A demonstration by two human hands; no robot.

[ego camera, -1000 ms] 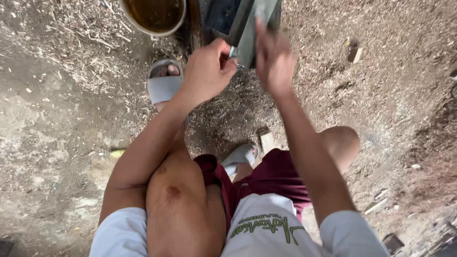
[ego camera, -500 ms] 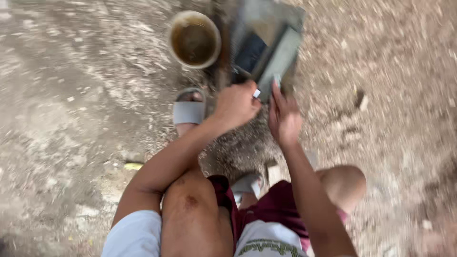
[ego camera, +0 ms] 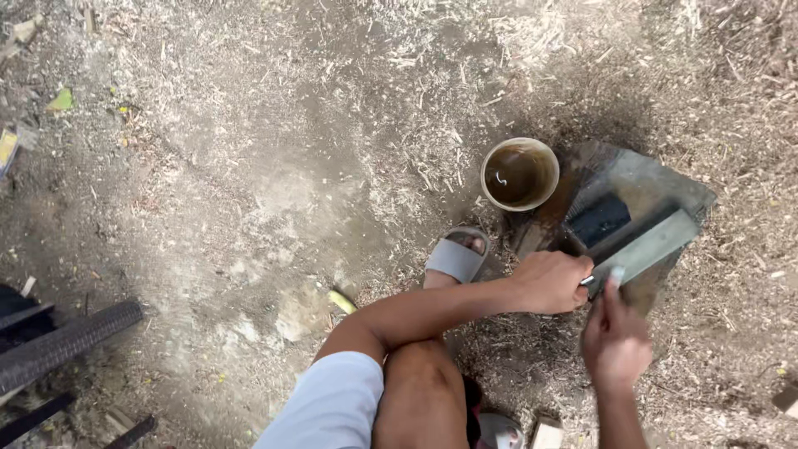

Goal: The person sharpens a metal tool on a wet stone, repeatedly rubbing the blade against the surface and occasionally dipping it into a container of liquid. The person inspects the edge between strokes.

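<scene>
From the head view, the person squats over dirt ground (ego camera: 249, 166) strewn with wood shavings. The left hand (ego camera: 550, 283) is clenched into a fist around a small handle, only a sliver of which shows at its right edge. The right hand (ego camera: 617, 341) lies just beside it with its fingers (ego camera: 613, 287) stretched flat, pressing on the near end of a long flat grey metal blade (ego camera: 648, 248). That blade lies slantwise across a grey rectangular stone slab (ego camera: 657, 185) set on the ground, next to a dark rectangular block (ego camera: 600, 218) resting on the same slab. Just left of the slab stands a round white cup of brown murky liquid (ego camera: 519, 174). Near the cup, a foot in a grey slip-on sandal (ego camera: 456, 256) is planted on the ground. At the far left edge lies a dark ribbed rod (ego camera: 66, 342), well apart from the hands.
</scene>
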